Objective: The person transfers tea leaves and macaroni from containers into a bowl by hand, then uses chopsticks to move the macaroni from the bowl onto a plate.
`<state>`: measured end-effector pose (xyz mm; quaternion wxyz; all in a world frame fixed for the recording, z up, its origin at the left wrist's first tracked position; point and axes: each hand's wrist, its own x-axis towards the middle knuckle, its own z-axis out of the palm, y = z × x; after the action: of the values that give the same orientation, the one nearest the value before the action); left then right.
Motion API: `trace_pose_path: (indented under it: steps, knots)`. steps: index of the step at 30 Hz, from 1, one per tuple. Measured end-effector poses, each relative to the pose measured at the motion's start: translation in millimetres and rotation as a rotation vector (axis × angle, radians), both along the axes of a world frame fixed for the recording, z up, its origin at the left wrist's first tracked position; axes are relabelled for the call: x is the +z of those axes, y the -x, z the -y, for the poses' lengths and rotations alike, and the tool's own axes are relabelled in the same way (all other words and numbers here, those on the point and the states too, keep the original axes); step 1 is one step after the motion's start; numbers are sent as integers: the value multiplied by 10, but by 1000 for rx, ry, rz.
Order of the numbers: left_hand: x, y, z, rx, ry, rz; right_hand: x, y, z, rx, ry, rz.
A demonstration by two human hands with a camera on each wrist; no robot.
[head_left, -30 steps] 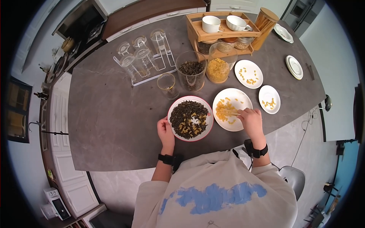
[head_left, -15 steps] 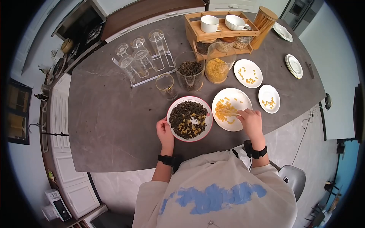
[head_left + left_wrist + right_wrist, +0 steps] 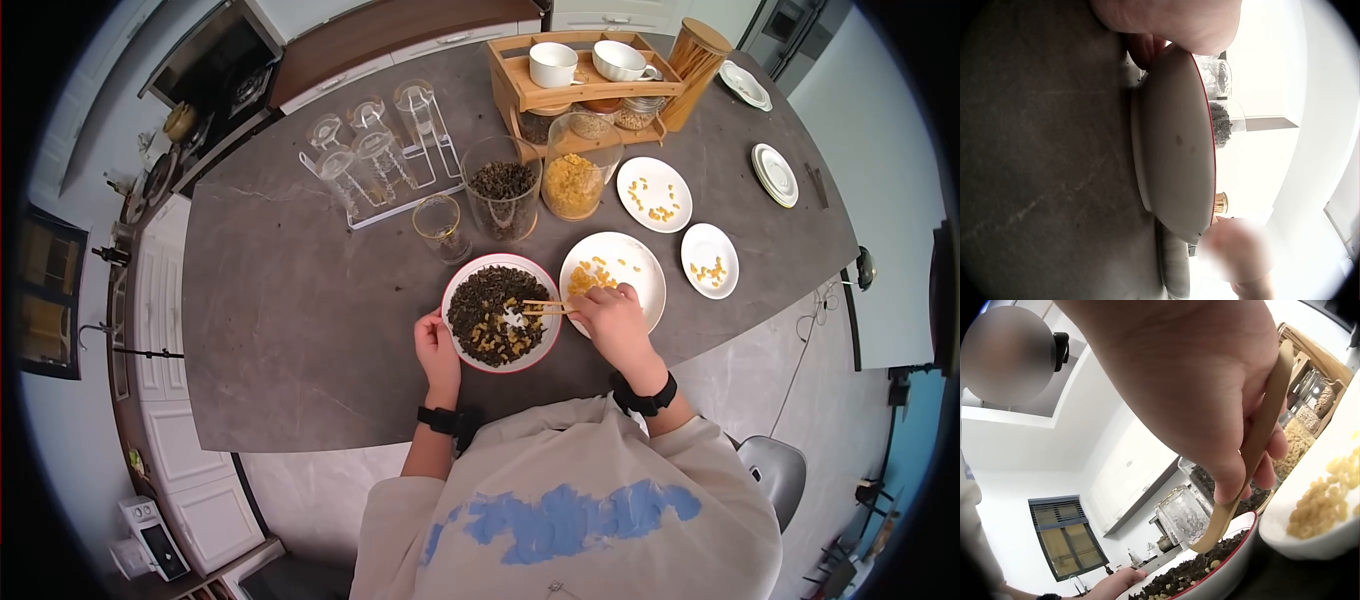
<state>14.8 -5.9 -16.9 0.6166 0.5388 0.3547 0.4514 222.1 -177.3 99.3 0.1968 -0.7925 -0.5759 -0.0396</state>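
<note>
My left hand [image 3: 436, 350] grips the left rim of a white, red-rimmed bowl [image 3: 1179, 144]. Dark dried bits [image 3: 482, 288] fill it, with small yellow pieces mixed in on the near side; a patch of white bottom shows. Wooden tongs [image 3: 1266, 419] are pinched between the thumb and fingers of my right hand [image 3: 612, 322]. Their tips reach over the bowl's right part, slightly apart; I cannot tell whether a piece is between them. Under and behind that hand, a white plate [image 3: 645, 285] carries a heap of yellow pieces [image 3: 1325, 500].
Behind the bowl stand a glass [image 3: 440, 228], a jar of dark bits [image 3: 502, 190] and a jar of yellow pieces [image 3: 574, 185]. Two small plates [image 3: 655, 172] [image 3: 709, 240] hold scattered yellow pieces. A glass rack [image 3: 405, 200] and a wooden shelf [image 3: 520, 92] with cups are farther back.
My right hand has moved left with the tongs, from the heap on the white plate to over the bowl. My left hand stays at the bowl's rim.
</note>
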Motion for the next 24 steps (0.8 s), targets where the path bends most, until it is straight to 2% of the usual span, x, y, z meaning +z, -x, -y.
trace_pose_path:
  steps: [9,24]
  knots:
    - [15,-13,5,2,8,21,-125,23,-273,18,10,135]
    - [-51,0,-13,-9,1,30,-208,79,-325,42,37,164]
